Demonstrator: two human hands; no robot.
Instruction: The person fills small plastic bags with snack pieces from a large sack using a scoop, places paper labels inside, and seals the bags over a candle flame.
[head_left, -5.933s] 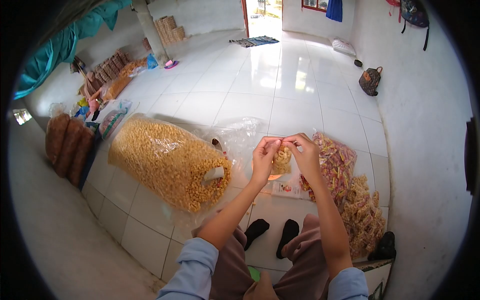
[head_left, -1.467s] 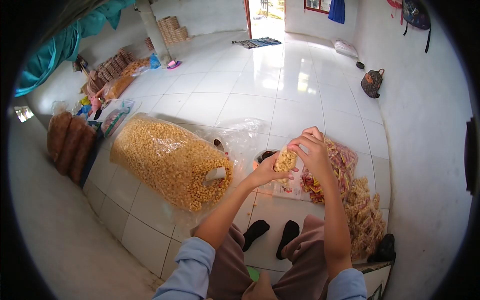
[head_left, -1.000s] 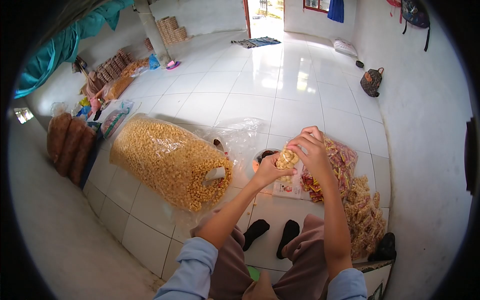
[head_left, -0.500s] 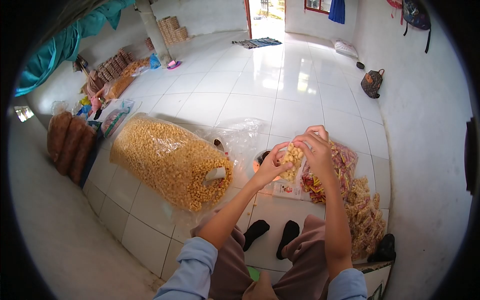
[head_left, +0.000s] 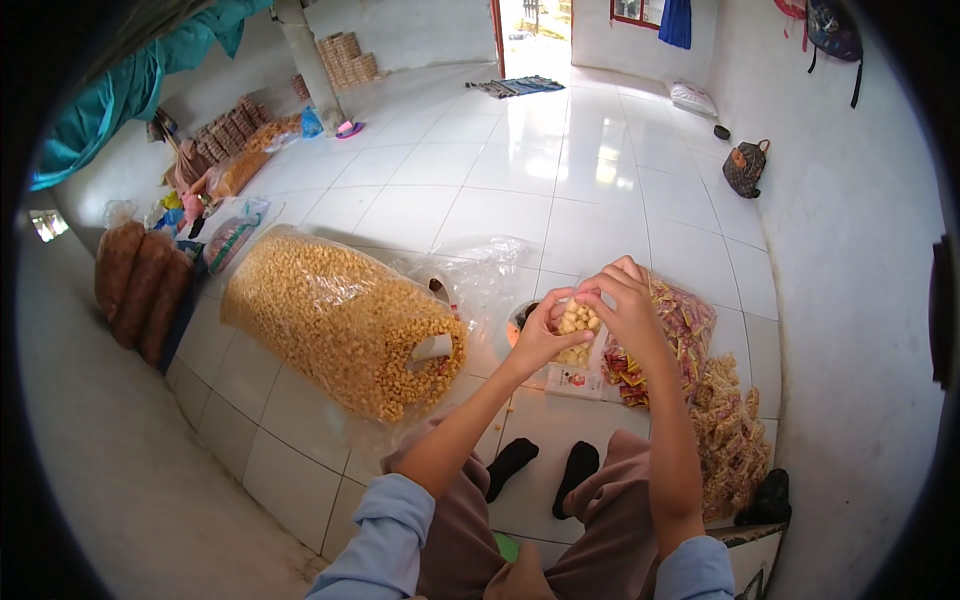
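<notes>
Between my two hands is a small clear bag of puffed snacks (head_left: 576,326), upright above the floor. My left hand (head_left: 541,333) is closed around its left side. The fingers of my right hand (head_left: 622,298) pinch the bag's top edge. Below and to the right lies a clear sack of red and yellow packets (head_left: 672,345). A printed white packet (head_left: 574,381) lies flat under the bag. Left of my hands a big clear sack of puffed snacks (head_left: 330,310) rests on its side, its mouth facing me, with a white scoop-like piece (head_left: 430,352) inside.
Several filled snack bags (head_left: 728,440) are heaped at the right near the wall. Tall sacks of brown goods (head_left: 140,285) stand at the left. A person (head_left: 192,195) sits at the far left beside stacked goods. A brown backpack (head_left: 745,168) leans on the right wall.
My right hand has come slightly down and left over the bag's top, closer to my left hand. The snack bag has turned a little and shifted left.
</notes>
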